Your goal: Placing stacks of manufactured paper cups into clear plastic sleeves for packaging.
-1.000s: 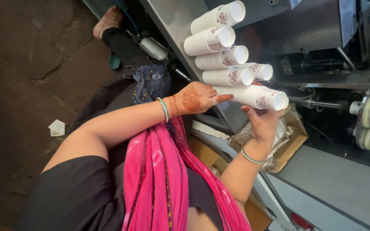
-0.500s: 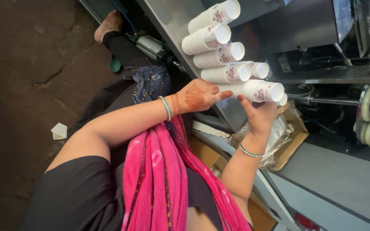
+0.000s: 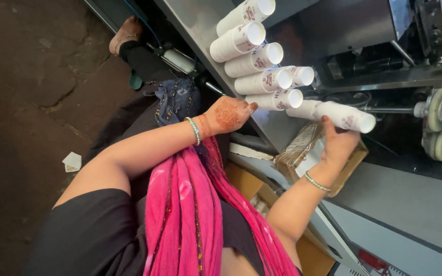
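Observation:
Several stacks of white paper cups (image 3: pixel 254 59) lie side by side on a sloping metal surface (image 3: pixel 200 30). My left hand (image 3: pixel 228 115), hennaed and with a bangle at the wrist, rests against the base end of the lowest lying stack (image 3: pixel 274 99). My right hand (image 3: pixel 338 145) grips a separate stack of white cups (image 3: pixel 346 117) from below. It holds that stack just right of the row, above a brown cardboard box (image 3: pixel 297 148).
A metal machine with shafts and round wheels (image 3: pixel 438 128) fills the right side. A grey panel (image 3: pixel 400 204) runs below it. My pink scarf (image 3: pixel 185 214) hangs in front. A bare foot (image 3: pixel 124 36) and dark floor (image 3: pixel 26 102) are at the left.
My right hand has drawn its cup stack to the right, away from the row. One stack now stays lying under my left hand, which has barely moved.

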